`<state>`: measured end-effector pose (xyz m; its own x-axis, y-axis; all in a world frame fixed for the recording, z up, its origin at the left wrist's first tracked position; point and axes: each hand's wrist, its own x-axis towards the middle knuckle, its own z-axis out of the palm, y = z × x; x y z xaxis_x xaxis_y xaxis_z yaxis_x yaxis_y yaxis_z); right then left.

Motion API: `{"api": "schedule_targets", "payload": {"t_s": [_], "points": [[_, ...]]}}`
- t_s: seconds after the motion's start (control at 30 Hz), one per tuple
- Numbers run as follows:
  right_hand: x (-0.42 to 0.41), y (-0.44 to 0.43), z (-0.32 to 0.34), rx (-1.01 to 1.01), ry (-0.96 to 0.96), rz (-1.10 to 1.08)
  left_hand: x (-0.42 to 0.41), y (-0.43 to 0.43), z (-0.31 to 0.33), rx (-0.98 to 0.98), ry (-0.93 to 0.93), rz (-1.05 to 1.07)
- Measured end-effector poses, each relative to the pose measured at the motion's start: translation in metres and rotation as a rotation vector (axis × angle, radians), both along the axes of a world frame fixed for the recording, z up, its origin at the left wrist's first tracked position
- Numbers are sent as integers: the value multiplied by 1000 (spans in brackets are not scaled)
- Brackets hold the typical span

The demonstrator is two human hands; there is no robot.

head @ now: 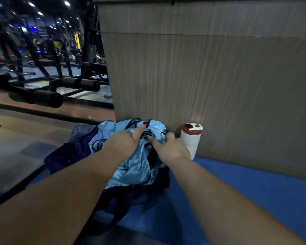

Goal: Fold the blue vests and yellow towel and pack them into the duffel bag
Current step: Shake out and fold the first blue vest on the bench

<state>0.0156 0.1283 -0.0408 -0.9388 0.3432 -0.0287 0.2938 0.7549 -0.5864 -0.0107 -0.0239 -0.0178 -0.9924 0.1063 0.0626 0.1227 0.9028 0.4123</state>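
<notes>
Blue vests [138, 167], crumpled into one shiny pale-blue heap with dark edging, piled in and over the open mouth of the duffel bag [65, 154]. Hard to count how many, with folds and trim tangled together. Dark navy bag slumped beneath, sides sagging, one strap looping out toward the near edge, inside hidden by the heap. Set on a blue mat [254, 191], far end up against a wood-grain wall panel [201, 76].

Left hand [124, 143] laid on top of the heap, thumb stuck out toward the panel, fingers sunk out of sight in the cloth. Impossible to tell whether gripping or only pressing. Right hand [171, 147] just beside it, thumb and forefinger pinching a bunched fold of the vests. Both forearms bare, reaching in from the near edge.

Just right of the heap, upright against the panel: a white bottle [191, 140] with red collar and white lid, lower part cut off by the right wrist. Off to the left, beyond a grey floor [16, 138], gym machines [48, 71], dark and blurred.
</notes>
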Motion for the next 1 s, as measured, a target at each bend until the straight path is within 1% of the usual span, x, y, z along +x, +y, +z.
{"api": "schedule_targets", "payload": {"t_s": [0.03,0.13,0.27,0.33,0.4,0.5,0.67,0.77,0.87,0.93,1.0], "points": [[-1,-4,0,6,-9,4,-1,-2,-2,42,14,2],[3,-13,-1,75,-48,15,6,-10,-1,43,25,2],[9,-22,-5,165,-61,27,18,-17,-2,-86,-7,-34],[12,-25,-4,224,-65,32,20,-21,-8,-107,-39,-68],[15,-29,-3,259,-53,21,22,-26,-14,-68,-81,-72],[22,-36,0,293,-33,-4,26,-32,-22,-74,-115,-115],[34,-50,7,417,-36,-27,47,-46,-24,-39,-170,-178],[43,-49,9,407,-36,-51,51,-46,-28,-115,-152,-196],[48,-40,6,358,24,-75,51,-39,-27,-175,-130,-218],[50,-31,5,315,36,-71,54,-31,-26,-214,-126,-200],[49,-20,7,330,33,-36,55,-23,-28,-250,-76,-176]]}}
